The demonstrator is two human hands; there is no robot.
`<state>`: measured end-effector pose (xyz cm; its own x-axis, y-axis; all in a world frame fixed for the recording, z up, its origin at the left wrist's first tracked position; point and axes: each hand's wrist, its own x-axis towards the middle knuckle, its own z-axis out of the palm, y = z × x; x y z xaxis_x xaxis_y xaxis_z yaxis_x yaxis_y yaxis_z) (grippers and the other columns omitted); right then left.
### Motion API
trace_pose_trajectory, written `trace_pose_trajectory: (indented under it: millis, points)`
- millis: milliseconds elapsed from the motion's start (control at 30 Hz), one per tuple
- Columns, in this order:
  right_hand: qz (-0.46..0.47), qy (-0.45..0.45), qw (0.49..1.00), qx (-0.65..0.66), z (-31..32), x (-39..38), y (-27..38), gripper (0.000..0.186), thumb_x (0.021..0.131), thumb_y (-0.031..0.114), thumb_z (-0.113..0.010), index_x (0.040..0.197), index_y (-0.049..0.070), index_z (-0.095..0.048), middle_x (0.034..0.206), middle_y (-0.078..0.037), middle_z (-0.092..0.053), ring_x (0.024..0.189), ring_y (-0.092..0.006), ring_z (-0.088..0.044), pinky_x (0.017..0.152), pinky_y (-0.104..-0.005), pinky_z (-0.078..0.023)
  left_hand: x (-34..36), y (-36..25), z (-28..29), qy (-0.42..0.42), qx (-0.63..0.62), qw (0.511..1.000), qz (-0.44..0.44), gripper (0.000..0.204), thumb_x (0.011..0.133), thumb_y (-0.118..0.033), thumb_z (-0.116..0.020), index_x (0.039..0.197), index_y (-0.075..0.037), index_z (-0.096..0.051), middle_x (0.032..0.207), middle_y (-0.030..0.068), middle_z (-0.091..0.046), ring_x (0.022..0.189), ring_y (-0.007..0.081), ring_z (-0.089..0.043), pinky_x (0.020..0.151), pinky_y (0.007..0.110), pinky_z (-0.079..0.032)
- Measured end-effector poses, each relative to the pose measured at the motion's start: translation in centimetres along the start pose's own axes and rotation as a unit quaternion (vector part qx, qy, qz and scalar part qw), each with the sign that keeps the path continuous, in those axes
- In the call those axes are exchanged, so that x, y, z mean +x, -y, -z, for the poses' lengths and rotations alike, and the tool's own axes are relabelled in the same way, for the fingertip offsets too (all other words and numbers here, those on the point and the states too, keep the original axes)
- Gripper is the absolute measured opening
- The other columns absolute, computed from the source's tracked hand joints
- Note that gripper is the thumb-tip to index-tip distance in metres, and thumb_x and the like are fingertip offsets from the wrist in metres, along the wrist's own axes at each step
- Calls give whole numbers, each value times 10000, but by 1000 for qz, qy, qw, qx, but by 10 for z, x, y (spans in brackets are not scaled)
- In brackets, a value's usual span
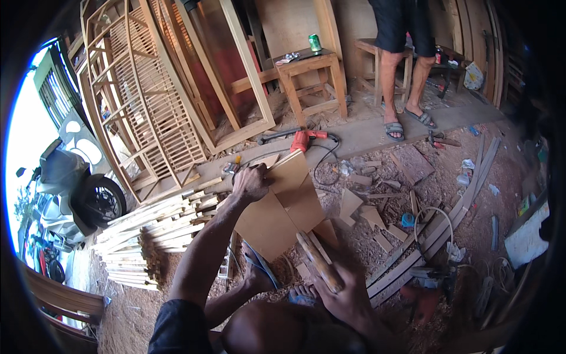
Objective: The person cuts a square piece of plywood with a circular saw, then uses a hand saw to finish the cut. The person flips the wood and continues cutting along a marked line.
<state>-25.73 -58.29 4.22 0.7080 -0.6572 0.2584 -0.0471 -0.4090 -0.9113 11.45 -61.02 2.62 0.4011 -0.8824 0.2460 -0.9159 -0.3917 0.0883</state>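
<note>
A light brown wooden panel with a seam or line running across it stands tilted in front of me. My left hand is closed around its upper left edge, fingers curled over. In my right hand, near the panel's lower right corner, is a wooden-handled tool. Its working end cannot be made out against the panel. My bare knee and sandalled feet show below the panel.
Sawdust and offcuts cover the floor. Stacked wood strips lie left; a red power tool with its cord lies beyond the panel. A person stands at the back right, near a wooden stool. A motorcycle is far left.
</note>
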Motion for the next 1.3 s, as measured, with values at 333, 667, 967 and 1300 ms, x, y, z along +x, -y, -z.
trace_pose_trajectory:
  millis: [333, 667, 967, 1300]
  points:
    - [4, 57, 998, -23, 23, -71, 10, 348, 821, 138, -784, 1058, -67, -633, 900, -232, -666, 792, -408, -659, 703, -427, -516, -28, -24, 13, 23, 12, 998, -61, 284, 823, -218, -654, 1052, -64, -589, 869, 201, -684, 788, 436, -653, 640, 521, -500]
    - [-95, 17, 995, -38, 20, -98, 50, 336, 844, 199, -763, 1052, -32, -635, 791, -223, -641, 700, -394, -652, 606, -415, -493, -30, -33, 12, 107, -106, 982, -119, 369, 824, -142, -644, 1078, 46, -453, 795, 313, -625, 825, 507, -615, 706, 556, -467]
    - [-132, 12, 991, -35, 18, -89, 60, 313, 864, 197, -740, 1056, -26, -633, 797, -191, -657, 718, -348, -657, 637, -399, -488, -25, -50, 18, 102, -64, 989, -90, 360, 871, -238, -641, 1097, 7, -506, 840, 274, -672, 868, 462, -661, 770, 546, -510]
    - [56, -57, 996, -42, 14, -132, 47, 611, 783, 55, -817, 1261, -84, -464, 967, -214, -688, 840, -319, -698, 747, -398, -556, -20, -38, 14, 76, 12, 996, -46, 467, 851, -355, -677, 1200, -72, -548, 855, 274, -671, 860, 456, -660, 759, 536, -502]
